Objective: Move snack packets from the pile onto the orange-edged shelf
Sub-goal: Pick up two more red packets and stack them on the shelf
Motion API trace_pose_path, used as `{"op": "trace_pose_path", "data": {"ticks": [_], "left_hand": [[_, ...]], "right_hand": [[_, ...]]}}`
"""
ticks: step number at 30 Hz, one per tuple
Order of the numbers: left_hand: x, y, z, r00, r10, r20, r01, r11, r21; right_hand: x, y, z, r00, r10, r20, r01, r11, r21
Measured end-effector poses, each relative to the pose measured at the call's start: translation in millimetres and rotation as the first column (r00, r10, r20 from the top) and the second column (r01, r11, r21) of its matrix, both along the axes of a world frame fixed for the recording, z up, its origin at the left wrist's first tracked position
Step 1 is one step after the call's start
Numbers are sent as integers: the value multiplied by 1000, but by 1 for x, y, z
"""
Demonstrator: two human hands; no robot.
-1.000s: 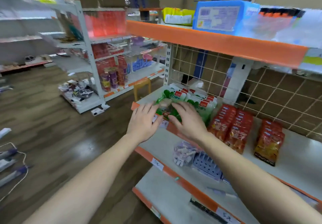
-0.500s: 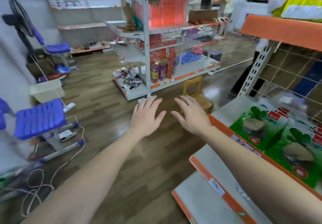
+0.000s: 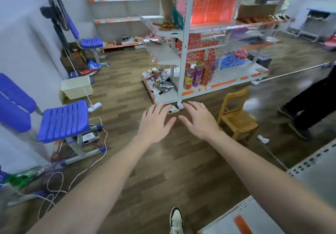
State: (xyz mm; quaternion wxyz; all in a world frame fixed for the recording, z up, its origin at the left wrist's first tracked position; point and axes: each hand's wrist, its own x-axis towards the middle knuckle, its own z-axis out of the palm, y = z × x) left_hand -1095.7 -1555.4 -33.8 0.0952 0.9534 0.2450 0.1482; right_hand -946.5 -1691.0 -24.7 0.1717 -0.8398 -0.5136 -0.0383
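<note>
Looking down, we see a wood-plank floor (image 3: 163, 170) filling most of the view. A tall white rack (image 3: 183, 51) with orange-edged boards stands across it, well beyond our hands. Our two bare forearms reach forward over the floor. The left hand (image 3: 156, 122) and right hand (image 3: 200, 121) hover side by side, palms down and close together but apart. The fingers (image 3: 160, 108) of both are straight and slightly spread, and they hold nothing.

A blue chair (image 3: 63, 121) stands at the left by the wall. At the lower right lies the corner of the shelf (image 3: 242, 223), grey with an orange strip, near our right forearm. Another person's dark legs (image 3: 312, 102) stand at the right edge. Just left of them is a small wooden chair (image 3: 236, 117), near our right hand.

A black fan (image 3: 58, 10) rises at the upper left, and a white bin (image 3: 77, 87) sits on the floor below it. Red and purple tubs (image 3: 198, 75) stand on the rack's bottom board.

At the far lower left, among white cables (image 3: 60, 184), lies a blurred green heap (image 3: 20, 178). We cannot tell whether it is the packets. One shoe (image 3: 176, 219) shows at the bottom edge between our arms.
</note>
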Motion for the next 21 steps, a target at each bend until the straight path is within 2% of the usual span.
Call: {"op": "trace_pose_path", "data": {"ticks": [13,21], "left_hand": [[117,179,6,994,110,-15,-111,993,-37],[190,332,-8,994,110,0,-110,994,-26]], "right_hand": [[133,200,5,991,135,25,-134,990,-47],[205,348,-9,990,136,22,-136,990,-31]]}}
